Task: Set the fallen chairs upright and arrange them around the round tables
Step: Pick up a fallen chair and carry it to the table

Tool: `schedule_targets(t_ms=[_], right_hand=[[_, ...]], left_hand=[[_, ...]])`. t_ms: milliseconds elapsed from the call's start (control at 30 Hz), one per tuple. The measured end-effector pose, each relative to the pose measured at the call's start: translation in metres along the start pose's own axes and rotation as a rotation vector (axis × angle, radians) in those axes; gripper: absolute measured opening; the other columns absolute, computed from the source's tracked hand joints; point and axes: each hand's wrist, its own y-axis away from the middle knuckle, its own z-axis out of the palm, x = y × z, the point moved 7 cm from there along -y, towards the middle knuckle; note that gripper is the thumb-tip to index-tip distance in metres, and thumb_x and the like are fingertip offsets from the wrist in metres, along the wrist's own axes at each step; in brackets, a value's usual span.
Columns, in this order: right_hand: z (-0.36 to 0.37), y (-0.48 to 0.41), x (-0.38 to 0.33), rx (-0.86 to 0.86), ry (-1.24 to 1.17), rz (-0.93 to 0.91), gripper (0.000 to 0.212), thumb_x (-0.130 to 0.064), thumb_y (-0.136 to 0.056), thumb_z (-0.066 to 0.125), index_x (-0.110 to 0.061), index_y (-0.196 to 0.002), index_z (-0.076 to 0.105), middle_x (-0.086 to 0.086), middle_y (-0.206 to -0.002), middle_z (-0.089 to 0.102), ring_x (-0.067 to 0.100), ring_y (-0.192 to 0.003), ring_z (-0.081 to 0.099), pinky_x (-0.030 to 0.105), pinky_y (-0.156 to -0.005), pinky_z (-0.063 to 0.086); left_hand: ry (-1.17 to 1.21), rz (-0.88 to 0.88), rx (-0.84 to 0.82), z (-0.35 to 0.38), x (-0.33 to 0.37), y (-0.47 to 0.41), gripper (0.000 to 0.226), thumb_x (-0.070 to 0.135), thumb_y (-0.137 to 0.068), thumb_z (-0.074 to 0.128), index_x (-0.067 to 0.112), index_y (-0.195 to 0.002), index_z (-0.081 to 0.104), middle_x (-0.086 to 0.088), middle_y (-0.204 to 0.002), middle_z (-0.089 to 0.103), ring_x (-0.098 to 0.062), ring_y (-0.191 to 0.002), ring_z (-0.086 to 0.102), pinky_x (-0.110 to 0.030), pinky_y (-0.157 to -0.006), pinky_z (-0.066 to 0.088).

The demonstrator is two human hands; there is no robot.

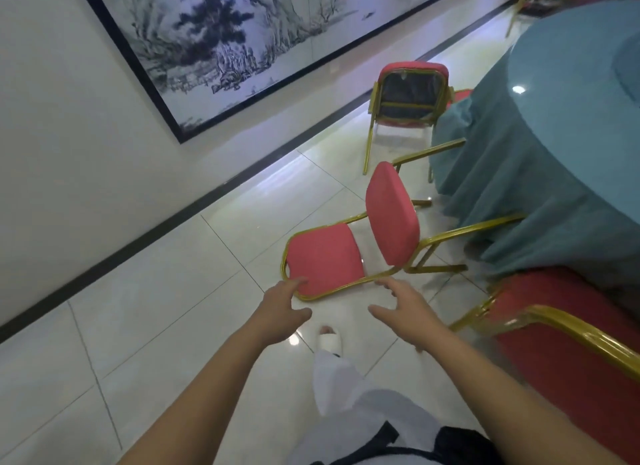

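Hands (282, 314) (410, 312) by fallen chair (391, 218) (left maybe touching).

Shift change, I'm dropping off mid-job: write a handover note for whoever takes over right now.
Left hand: open, reaching at the back frame of the fallen chair, no grip yet.
Right hand: open, close to the same frame.
The fallen chair lies on its back, legs toward the table.
Done: far chair stands at the table. Near chair, at the right edge: pose unclear.
Left: grip the frame, tip the chair upright, set it at the table.
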Motion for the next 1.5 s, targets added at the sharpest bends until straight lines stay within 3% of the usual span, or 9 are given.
schedule_targets(t_ms=[133,367,500,700,800,900,1000,1233,1500], right_hand=[[0.003,-0.088,-0.043,-0.002,0.084,0.007,0.068,-0.044,-0.086,0.067,-0.026,-0.146,0.042,-0.002,-0.147,0.044,0.018,-0.135,0.039,0.037,-0.111,0.036],[-0.003,-0.195,-0.089,-0.039,0.240,0.065,0.072,-0.051,-0.085,0.063,-0.031,-0.149,0.035,-0.003,-0.150,0.039,0.023,-0.135,0.037,0.042,-0.109,0.036],[0.008,-0.232,-0.095,0.010,0.308,0.126,0.071,-0.055,-0.085,0.056,-0.032,-0.149,0.033,-0.003,-0.150,0.040,0.022,-0.137,0.037,0.046,-0.112,0.032],[0.077,-0.262,-0.079,-0.074,0.550,0.432,0.072,-0.048,-0.091,0.049,-0.029,-0.154,0.021,0.006,-0.161,0.020,0.029,-0.151,0.004,0.061,-0.116,-0.001],[0.117,-0.266,-0.068,-0.051,0.506,0.697,0.070,-0.050,-0.092,0.048,-0.027,-0.154,0.022,0.007,-0.161,0.018,0.030,-0.151,0.002,0.061,-0.116,0.000],[0.162,-0.259,-0.075,-0.035,0.338,0.964,0.068,-0.053,-0.093,0.045,-0.027,-0.152,0.023,0.007,-0.160,0.019,0.031,-0.150,0.002,0.060,-0.116,0.004],[0.208,-0.271,-0.091,-0.062,0.240,1.019,0.075,-0.057,-0.091,0.046,-0.025,-0.153,0.021,0.008,-0.163,0.010,0.033,-0.151,-0.003,0.060,-0.116,0.002],[0.311,-0.356,-0.040,-0.006,0.178,1.019,0.076,-0.057,-0.089,0.049,-0.031,-0.154,0.018,0.005,-0.166,-0.002,0.029,-0.151,-0.009,0.058,-0.117,0.003],[0.449,-0.474,0.139,0.039,0.164,1.036,0.096,-0.065,-0.086,0.055,-0.031,-0.157,0.000,0.005,-0.165,-0.011,0.030,-0.151,-0.011,0.062,-0.118,0.006]], left_hand=[[-0.059,-0.021,-0.048,-0.059,-0.007,-0.074,0.065,0.026,-0.089,0.063,0.029,-0.149,0.037,0.000,-0.153,0.035,-0.020,-0.141,0.030,-0.037,-0.114,0.029],[-0.125,0.014,-0.091,-0.142,-0.019,-0.189,0.066,0.028,-0.088,0.065,0.027,-0.148,0.039,0.001,-0.152,0.038,-0.020,-0.141,0.032,-0.041,-0.116,0.030],[-0.337,0.087,-0.181,-0.165,-0.029,-0.269,0.067,0.033,-0.087,0.064,0.026,-0.149,0.038,0.000,-0.153,0.037,-0.024,-0.140,0.033,-0.043,-0.114,0.032],[-0.967,0.402,-0.326,-0.181,-0.044,-0.399,0.066,0.040,-0.092,0.051,0.033,-0.152,0.026,-0.001,-0.162,0.021,-0.029,-0.149,0.014,-0.048,-0.120,0.012],[-1.081,0.463,-0.399,-0.196,-0.066,-0.470,0.063,0.034,-0.092,0.051,0.032,-0.151,0.029,-0.001,-0.161,0.023,-0.026,-0.149,0.015,-0.047,-0.120,0.013],[-1.219,0.374,-0.502,-0.223,-0.108,-0.530,0.061,0.029,-0.093,0.051,0.030,-0.151,0.030,-0.001,-0.159,0.025,-0.029,-0.146,0.020,-0.048,-0.119,0.017],[-1.298,0.360,-0.497,-0.240,-0.136,-0.571,0.056,0.026,-0.093,0.049,0.031,-0.148,0.037,0.000,-0.155,0.032,-0.030,-0.142,0.025,-0.046,-0.117,0.019],[-1.253,0.634,-0.574,-0.150,-0.183,-0.635,0.064,0.027,-0.090,0.058,0.024,-0.150,0.036,-0.007,-0.159,0.028,-0.031,-0.145,0.024,-0.047,-0.116,0.026],[-1.012,0.508,-0.568,0.035,-0.319,-0.779,0.079,0.041,-0.088,0.065,0.023,-0.154,0.025,-0.010,-0.158,0.029,-0.039,-0.141,0.030,-0.055,-0.111,0.032]])
